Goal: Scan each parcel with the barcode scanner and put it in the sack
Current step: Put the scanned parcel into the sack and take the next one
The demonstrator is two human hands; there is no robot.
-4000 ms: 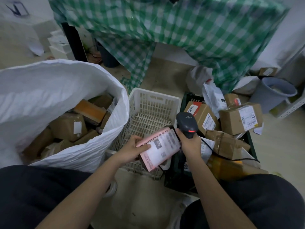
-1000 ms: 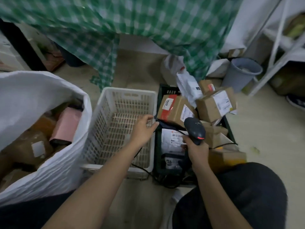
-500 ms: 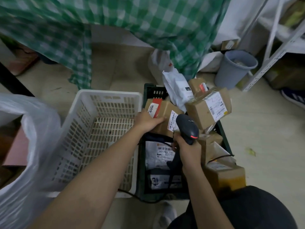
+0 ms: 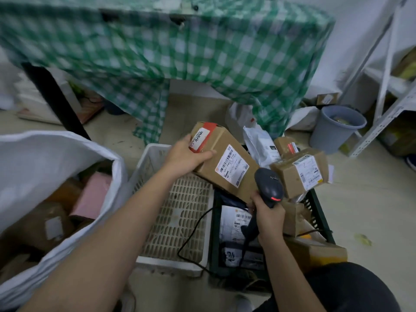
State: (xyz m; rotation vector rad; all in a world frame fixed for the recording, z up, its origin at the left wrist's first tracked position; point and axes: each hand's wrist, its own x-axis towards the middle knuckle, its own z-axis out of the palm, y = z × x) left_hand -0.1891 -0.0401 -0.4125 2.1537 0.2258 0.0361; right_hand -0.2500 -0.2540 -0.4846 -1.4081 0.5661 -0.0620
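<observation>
Cardboard parcel [image 4: 225,163] gripped by left hand [image 4: 184,158], apparently lifted.

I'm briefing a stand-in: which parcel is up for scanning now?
Find the white basket beside the sack. Above its far right corner, the left hand grips a long brown box. Unlike its neighbours, it has a red-and-white end sticker.

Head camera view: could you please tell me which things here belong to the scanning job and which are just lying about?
Job:
- cardboard parcel, held by left hand
- barcode scanner, gripped by right hand
- white sack
- dark crate of parcels

Lying about:
- white basket
- grey bin
- checked cloth
</observation>
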